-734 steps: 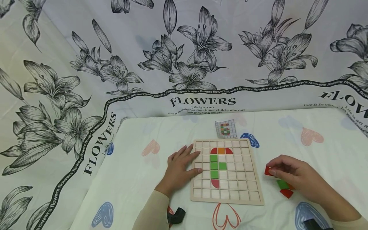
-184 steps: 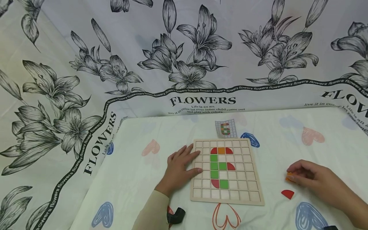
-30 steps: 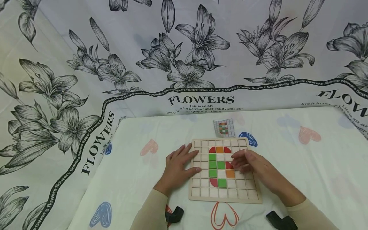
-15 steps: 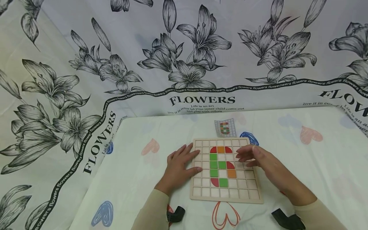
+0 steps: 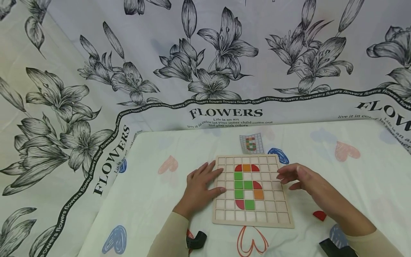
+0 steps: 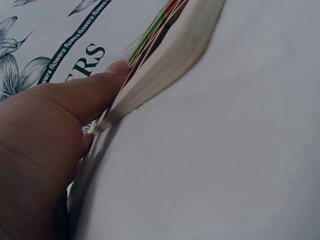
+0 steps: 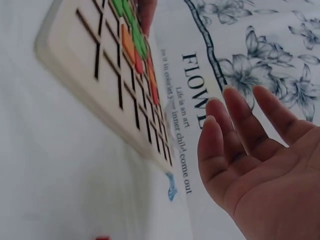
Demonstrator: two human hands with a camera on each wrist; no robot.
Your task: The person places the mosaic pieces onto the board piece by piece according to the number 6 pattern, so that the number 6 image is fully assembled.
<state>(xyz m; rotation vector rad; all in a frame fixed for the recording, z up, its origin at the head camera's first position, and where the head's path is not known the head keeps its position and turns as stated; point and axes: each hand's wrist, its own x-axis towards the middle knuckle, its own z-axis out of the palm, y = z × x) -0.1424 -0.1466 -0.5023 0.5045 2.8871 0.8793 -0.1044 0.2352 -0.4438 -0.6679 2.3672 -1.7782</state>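
A wooden grid board [image 5: 273, 216] lies on the table with red, orange and green tiles set in its cells. My left hand [image 5: 200, 191] rests along its left edge, fingers spread, thumb on the rim; the left wrist view shows that thumb [image 6: 100, 92] against the board's side. Just off the right edge hovers my right hand [image 5: 308, 185], fingers relaxed and holding nothing, which the right wrist view confirms. In the grid, an orange tile [image 5: 258, 194] sits below a red quarter-round tile [image 5: 257, 185]. One loose red quarter-round tile [image 5: 319, 215] lies on the cloth near my right wrist.
Behind the board lies a small card [image 5: 251, 143] printed with a coloured grid pattern. A white cloth with printed hearts [image 5: 348, 151] covers the table, and a flower-print curtain [image 5: 224, 53] hangs behind. Black wrist devices [image 5: 197, 241] show by both sleeves.
Since the oldest frame, a red quarter-round, a green and an orange tile have joined the grid. Over the last second my right hand moved right, off the board; the left stayed put.
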